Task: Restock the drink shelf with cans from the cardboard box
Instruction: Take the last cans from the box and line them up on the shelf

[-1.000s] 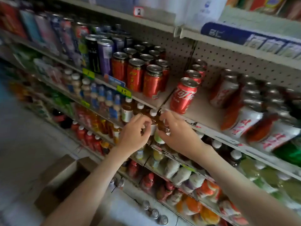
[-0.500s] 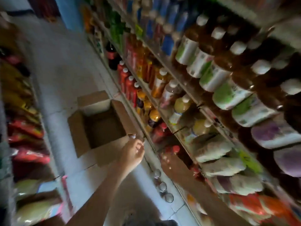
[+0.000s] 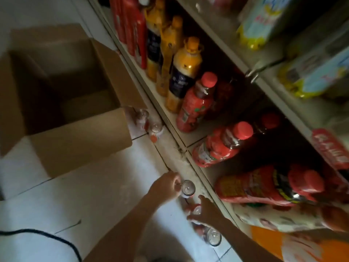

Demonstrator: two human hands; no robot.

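Note:
Low on the floor, my left hand point(image 3: 166, 188) grips the rim side of a red can point(image 3: 188, 189) standing by the shelf base. My right hand point(image 3: 206, 210) reaches over a second red can point(image 3: 196, 210) with fingers spread on either side of it. A third can point(image 3: 213, 237) stands just nearer to me. Two more cans point(image 3: 149, 123) stand beside the open cardboard box point(image 3: 79, 140), whose dark inside shows no cans. The bottom drink shelf point(image 3: 171, 120) holds orange and red bottles.
White floor tiles point(image 3: 94, 195) stretch between the box and me, with a black cable point(image 3: 47, 241) lying at the lower left. Large red bottles point(image 3: 222, 146) lean at the shelf's front edge just right of my hands. Upper shelves hold pale cartons point(image 3: 264, 19).
My view has swung from the upper can shelf down to the floor. Both hands have dropped from the shelf edge to the cans standing by the shelf base.

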